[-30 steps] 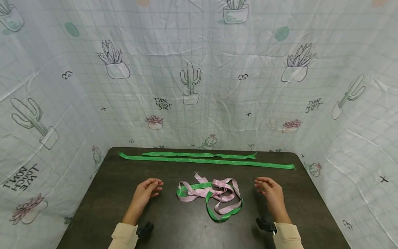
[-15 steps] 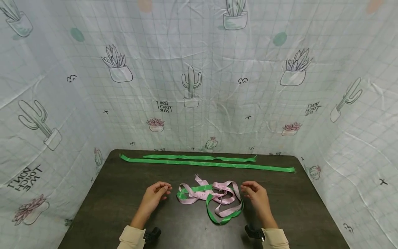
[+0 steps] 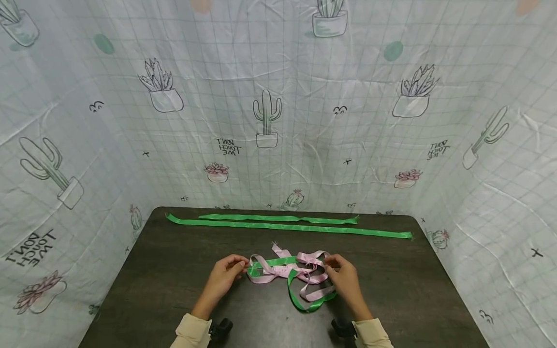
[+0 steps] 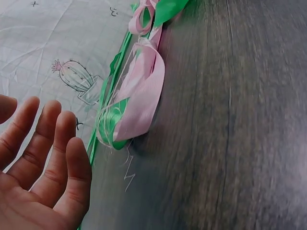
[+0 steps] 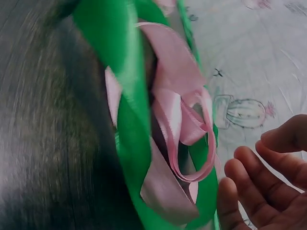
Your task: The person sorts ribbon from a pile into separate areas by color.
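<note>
A loose tangle of pink ribbon and green ribbon lies at the middle of the table. At its left end is my left hand, fingertips right by the outer loop in the head view. The left wrist view shows that hand's fingers relaxed and apart from the pink ribbon, with frayed threads trailing. My right hand overlaps the tangle's right edge. In the right wrist view its fingers are loosely bent, holding nothing, beside the green ribbon and pink loops.
Two long green ribbons lie stretched along the far edge of the dark table, a shorter one behind a longer one. A white cactus-print curtain surrounds the table at the back and sides.
Both hands have moved inward from either side to the two ends of the ribbon tangle. The tangle and the long green ribbons lie as before.
</note>
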Motion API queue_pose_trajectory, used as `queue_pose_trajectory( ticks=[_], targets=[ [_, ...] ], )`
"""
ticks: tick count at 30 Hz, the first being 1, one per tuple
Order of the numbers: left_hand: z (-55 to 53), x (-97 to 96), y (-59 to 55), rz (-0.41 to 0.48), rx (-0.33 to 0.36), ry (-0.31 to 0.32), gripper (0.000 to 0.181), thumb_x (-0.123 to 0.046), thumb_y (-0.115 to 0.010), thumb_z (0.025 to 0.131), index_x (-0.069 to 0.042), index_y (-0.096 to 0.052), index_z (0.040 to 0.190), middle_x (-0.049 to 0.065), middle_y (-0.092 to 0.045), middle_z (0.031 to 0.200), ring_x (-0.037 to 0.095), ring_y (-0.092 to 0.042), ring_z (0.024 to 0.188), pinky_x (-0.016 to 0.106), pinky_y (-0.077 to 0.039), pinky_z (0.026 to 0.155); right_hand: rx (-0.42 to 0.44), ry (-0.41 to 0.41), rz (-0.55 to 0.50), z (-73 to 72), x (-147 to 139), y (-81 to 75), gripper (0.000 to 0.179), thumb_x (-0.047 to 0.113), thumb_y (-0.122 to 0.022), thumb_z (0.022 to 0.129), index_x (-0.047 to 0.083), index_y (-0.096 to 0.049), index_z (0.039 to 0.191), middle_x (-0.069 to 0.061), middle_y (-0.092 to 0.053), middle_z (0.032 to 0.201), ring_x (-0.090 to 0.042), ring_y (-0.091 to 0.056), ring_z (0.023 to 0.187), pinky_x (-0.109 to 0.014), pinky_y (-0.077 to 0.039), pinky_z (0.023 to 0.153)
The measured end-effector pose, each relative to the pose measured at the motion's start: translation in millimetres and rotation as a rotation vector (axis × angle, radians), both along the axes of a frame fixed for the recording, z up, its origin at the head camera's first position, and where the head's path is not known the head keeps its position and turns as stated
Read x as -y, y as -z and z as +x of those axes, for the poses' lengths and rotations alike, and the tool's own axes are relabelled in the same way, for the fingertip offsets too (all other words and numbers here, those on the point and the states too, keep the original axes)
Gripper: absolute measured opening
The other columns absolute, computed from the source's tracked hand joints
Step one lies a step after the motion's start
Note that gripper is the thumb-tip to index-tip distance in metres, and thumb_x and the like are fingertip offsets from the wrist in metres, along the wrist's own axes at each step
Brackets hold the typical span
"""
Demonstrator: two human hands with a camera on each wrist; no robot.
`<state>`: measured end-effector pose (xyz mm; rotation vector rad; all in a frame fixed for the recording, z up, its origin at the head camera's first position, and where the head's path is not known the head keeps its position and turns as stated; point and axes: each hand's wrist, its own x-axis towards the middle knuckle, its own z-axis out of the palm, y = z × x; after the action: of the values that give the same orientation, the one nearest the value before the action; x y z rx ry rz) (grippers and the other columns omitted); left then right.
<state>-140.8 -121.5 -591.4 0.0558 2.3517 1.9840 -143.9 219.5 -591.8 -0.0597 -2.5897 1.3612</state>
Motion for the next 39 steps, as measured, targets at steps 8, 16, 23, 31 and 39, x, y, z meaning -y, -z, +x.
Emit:
queue_pose_trajectory(
  ticks=[8,16,23,31,39],
  targets=[
    [-0.8,-6.3,0.5,-0.006,0.014,0.01,0.017,-0.009,-0.064,0.103,0.003,-0.072,0.112,0.017,-0.076,0.108,0.028,-0.073,0.094,0.028,-0.057,0.075,-0.171,-0.087,0.318,-10.9,13,2.6,0.018,-0.006,-0.074,0.083,-0.003,-0.073,0.101,-0.016,-0.071,0.097,-0.035,-0.067,0.094,-0.053,-0.055,0.081],
    [0.9,-8.7,-2.1,0.003,0.013,0.022,0.017,-0.01,-0.065,0.103,0.001,-0.073,0.112,0.016,-0.075,0.11,0.03,-0.073,0.096,0.026,-0.056,0.074,-0.217,-0.136,0.477,-21.3,21,16.4,0.021,-0.001,-0.083,0.079,0.001,-0.075,0.098,-0.012,-0.071,0.095,-0.032,-0.065,0.089,-0.053,-0.055,0.072],
    [0.3,-9.7,-1.1,-0.013,-0.003,0.037,0.016,-0.01,-0.065,0.103,0.002,-0.073,0.111,0.016,-0.076,0.108,0.028,-0.073,0.093,0.025,-0.055,0.072,-0.124,-0.143,0.497,-24.0,25,22.2,0.018,-0.001,-0.079,0.079,0.005,-0.074,0.095,-0.01,-0.07,0.096,-0.031,-0.065,0.091,-0.054,-0.053,0.073],
    [-5.9,-23.2,3.5,-0.097,-0.059,0.115,0.015,-0.012,-0.067,0.102,-0.001,-0.073,0.111,0.013,-0.074,0.106,0.016,-0.065,0.087,0.022,-0.05,0.072,-0.1,-0.143,0.453,-24.7,27,28.8,0.017,-0.006,-0.074,0.078,0.005,-0.072,0.09,-0.007,-0.069,0.092,-0.027,-0.063,0.088,-0.049,-0.054,0.073],
    [-14.6,-44.6,2.4,-0.168,-0.083,0.186,0.019,-0.017,-0.066,0.103,-0.003,-0.073,0.114,0.007,-0.073,0.108,0.016,-0.064,0.094,0.027,-0.052,0.074,-0.11,-0.173,0.431,-20.5,35,27.4,0.014,-0.005,-0.076,0.083,0.008,-0.072,0.088,-0.004,-0.067,0.086,-0.019,-0.06,0.081,-0.039,-0.052,0.069]
  ],
)
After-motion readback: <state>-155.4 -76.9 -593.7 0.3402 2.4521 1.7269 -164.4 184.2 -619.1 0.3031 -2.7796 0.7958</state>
